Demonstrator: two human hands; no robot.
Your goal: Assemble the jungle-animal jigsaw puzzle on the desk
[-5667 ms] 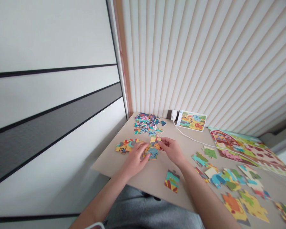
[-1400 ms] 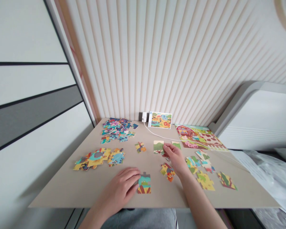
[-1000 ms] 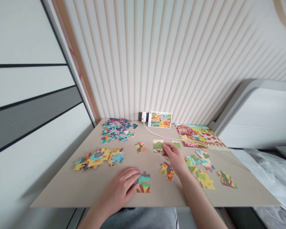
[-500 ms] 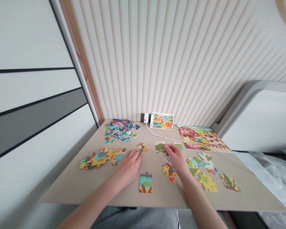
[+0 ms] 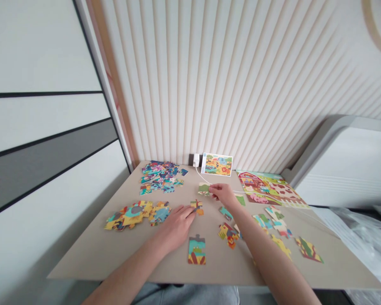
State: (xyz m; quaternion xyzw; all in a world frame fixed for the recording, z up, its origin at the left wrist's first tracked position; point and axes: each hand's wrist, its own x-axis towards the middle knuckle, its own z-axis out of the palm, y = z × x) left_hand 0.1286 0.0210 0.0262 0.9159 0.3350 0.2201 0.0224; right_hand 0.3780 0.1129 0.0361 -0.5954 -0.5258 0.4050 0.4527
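While the right grip (image 5: 210, 190) pinches a green piece (image 5: 203, 189), its cream edge seems wallward.

Behind the beige counter (image 5: 129, 258) rises a cream wall (image 5: 184, 84) of pleated or ribbed panelling, its ridges fanning outward toward the top right. On the left stands a pale panelled surface (image 5: 34, 51) crossed by black strips and a grey band (image 5: 57, 140), edged by a narrow brown strip (image 5: 114, 80). A light grey-framed panel (image 5: 352, 156) leans at the right, with crumpled clear plastic (image 5: 362, 224) below it. Soft, even light leaves a faint shadow low on the left panelling.
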